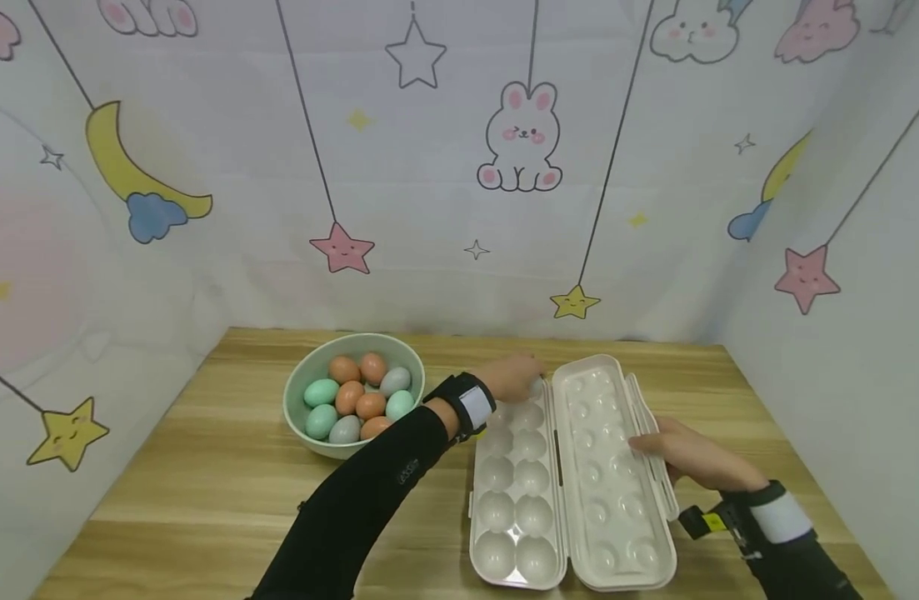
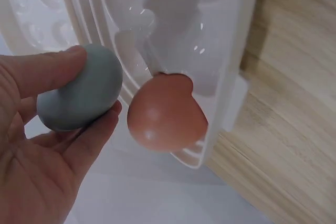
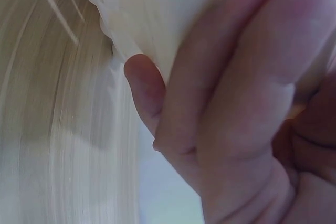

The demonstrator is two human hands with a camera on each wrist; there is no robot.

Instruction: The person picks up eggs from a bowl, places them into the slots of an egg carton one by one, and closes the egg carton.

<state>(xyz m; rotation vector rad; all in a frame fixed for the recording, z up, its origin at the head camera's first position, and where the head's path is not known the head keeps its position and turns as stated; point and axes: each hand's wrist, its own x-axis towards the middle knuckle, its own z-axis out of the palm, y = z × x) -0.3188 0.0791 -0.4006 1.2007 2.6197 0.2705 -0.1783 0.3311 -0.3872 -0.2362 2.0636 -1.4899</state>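
Plainly, a blue-grey egg (image 2: 93, 91) sits between left thumb (image 2: 50, 71) and fingers (image 2: 93, 142).

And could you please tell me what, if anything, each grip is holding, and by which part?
Left grip: a smooth grey-green oval egg, pinched by its sides. Right grip: the white plastic egg-carton lid, held by its outer long edge.

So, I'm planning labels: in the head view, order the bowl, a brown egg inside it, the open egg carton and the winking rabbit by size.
1. Open egg carton
2. Bowl
3. Winking rabbit print
4. Brown egg
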